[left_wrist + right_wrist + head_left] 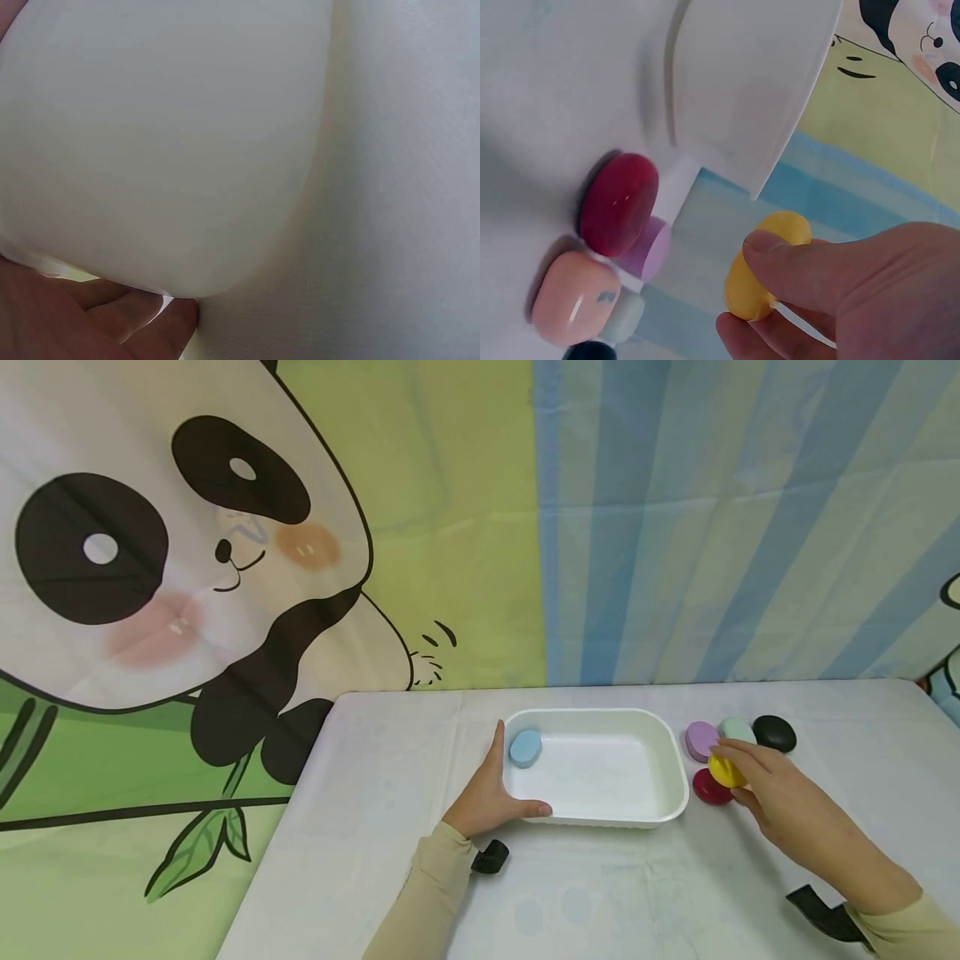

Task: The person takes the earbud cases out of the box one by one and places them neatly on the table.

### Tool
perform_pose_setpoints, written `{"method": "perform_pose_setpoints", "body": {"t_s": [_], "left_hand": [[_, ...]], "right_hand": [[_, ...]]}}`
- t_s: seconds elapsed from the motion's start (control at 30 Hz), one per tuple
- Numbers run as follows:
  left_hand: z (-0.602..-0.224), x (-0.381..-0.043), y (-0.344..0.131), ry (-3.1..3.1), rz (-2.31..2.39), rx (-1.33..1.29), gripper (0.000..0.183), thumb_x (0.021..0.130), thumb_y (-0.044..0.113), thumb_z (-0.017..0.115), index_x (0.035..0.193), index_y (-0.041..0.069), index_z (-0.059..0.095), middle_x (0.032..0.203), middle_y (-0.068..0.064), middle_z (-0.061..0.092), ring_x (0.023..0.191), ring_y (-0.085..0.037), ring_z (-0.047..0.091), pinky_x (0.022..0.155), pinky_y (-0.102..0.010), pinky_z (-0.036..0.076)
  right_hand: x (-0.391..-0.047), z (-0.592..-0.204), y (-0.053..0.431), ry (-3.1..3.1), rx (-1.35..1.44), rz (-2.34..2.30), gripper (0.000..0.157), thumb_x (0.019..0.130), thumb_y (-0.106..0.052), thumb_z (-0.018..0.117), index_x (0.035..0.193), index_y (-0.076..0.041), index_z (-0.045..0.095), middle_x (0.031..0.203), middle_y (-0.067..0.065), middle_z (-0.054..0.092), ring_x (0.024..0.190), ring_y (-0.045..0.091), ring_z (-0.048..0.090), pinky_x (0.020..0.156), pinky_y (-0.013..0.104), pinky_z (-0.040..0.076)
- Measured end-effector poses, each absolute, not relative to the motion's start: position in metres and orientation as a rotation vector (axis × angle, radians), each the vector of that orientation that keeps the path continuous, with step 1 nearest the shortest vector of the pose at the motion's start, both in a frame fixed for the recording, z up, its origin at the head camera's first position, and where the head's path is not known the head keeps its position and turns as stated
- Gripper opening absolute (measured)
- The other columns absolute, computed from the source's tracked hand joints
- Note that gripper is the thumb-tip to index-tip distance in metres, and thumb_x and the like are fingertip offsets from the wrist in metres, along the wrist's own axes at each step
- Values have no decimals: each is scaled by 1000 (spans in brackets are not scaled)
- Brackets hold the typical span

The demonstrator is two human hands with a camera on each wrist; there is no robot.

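Observation:
My left hand point(487, 797) holds the near left corner of a white rectangular tray point(663, 797), thumb on the front side and fingers along the left end. In the left wrist view, fingers point(169, 326) bend against the tray's outer wall. A light blue oval piece point(526, 748) lies inside the tray at its left end. To the right of the tray, my right hand point(798, 814) pinches a yellow rounded oval piece point(742, 289) between thumb and fingers, raised above the table. What kind of thing the pieces are, I cannot tell.
Right of the tray lie a purple piece point(701, 741), a pale green one point(737, 729), a black one point(774, 733) and a dark red one point(712, 787). A peach piece point(574, 296) is hidden in the head view. A printed cloth point(450, 527) hangs behind the table.

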State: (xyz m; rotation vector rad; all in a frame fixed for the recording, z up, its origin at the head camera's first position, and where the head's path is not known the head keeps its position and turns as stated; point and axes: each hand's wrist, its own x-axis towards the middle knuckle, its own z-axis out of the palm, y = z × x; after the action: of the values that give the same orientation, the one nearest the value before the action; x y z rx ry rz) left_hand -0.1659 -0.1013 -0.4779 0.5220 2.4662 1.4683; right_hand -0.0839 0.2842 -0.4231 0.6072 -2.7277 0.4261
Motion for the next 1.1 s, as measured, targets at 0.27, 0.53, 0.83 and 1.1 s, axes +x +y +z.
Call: {"method": "perform_pose_setpoints", "body": {"t_s": [0.27, 0.53, 0.83, 1.1], "left_hand": [[-479, -167, -102, 2469, 1467, 519, 148, 62, 49, 95, 160, 26, -14, 168, 0, 9, 150, -20, 20, 119, -45, 23], [-478, -167, -101, 2463, 1476, 515, 148, 63, 48, 95, 161, 27, -13, 168, 1, 9, 150, -20, 20, 119, -46, 23], [-478, -166, -101, 2475, 1453, 506, 147, 63, 46, 95, 161, 27, -13, 168, 0, 10, 150, -20, 20, 119, -45, 24], [-478, -166, -101, 2471, 1463, 504, 147, 63, 46, 95, 161, 27, -12, 168, -1, 10, 150, -21, 21, 119, -47, 24]], "right_hand": [[-85, -432, 303, -2842, 519, 413, 63, 71, 2, 85, 127, 8, 58, 129, 29, 52, 113, 49, 49, 84, 64, 49], [-88, -446, 324, -2819, 513, 401, 59, 70, 9, 84, 123, 8, 60, 125, 29, 54, 106, 49, 52, 81, 65, 49], [-89, -456, 340, -2842, 449, 369, 59, 67, 17, 81, 121, 12, 57, 121, 33, 53, 104, 53, 50, 81, 68, 48], [-91, -464, 355, -2910, 420, 355, 53, 72, 17, 78, 120, 13, 56, 120, 36, 53, 105, 55, 50, 83, 70, 46]]}}
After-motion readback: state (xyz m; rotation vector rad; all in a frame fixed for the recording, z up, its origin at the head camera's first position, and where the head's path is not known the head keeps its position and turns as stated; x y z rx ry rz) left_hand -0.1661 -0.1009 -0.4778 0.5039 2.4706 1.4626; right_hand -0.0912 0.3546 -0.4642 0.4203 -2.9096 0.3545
